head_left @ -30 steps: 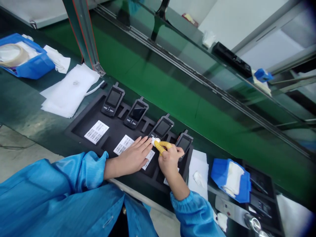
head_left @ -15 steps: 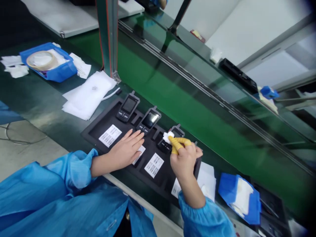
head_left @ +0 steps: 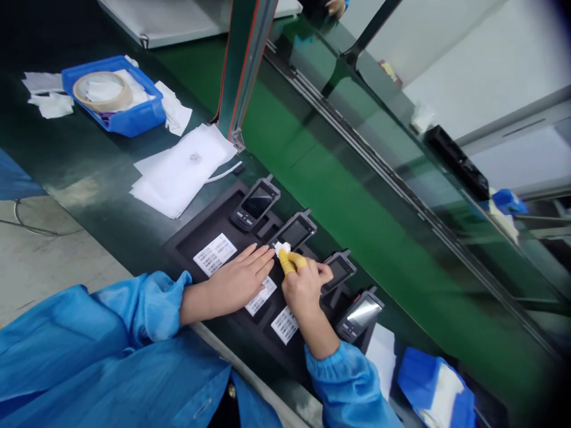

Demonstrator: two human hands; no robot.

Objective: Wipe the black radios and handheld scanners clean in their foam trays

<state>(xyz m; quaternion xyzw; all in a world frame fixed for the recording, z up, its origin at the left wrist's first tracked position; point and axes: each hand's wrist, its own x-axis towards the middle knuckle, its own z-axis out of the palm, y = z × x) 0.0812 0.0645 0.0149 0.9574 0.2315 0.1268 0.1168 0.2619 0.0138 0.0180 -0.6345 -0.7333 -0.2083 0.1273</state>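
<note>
My left hand (head_left: 232,280) lies flat, fingers stretched out, over the black foam tray (head_left: 184,239), its fingertips at the lower end of the second handheld device (head_left: 300,229). Yellow covers sleeve some fingers of my right hand (head_left: 307,291), which pinches a small white wad of wipe (head_left: 282,248) against that device's lower end. Each device has a dark screen, keys and a stubby antenna. Another handheld (head_left: 256,204) sits at the tray's left, and two more, a third (head_left: 341,267) and a fourth (head_left: 360,313), lie to the right. White barcode sheets (head_left: 215,254) rest in the tray.
A blue bin (head_left: 134,123) holding a tape roll (head_left: 100,106) and white scraps stands at the upper left. White sheets (head_left: 178,175) lie beside the tray. Another blue bin (head_left: 414,374) is at the lower right. An upright post (head_left: 243,71) and a glass-edged green surface run behind.
My right hand has moved left with the wipe, from the third device to the second, uncovering the fourth. My left hand stays flat near the second device. The camera view has shifted.
</note>
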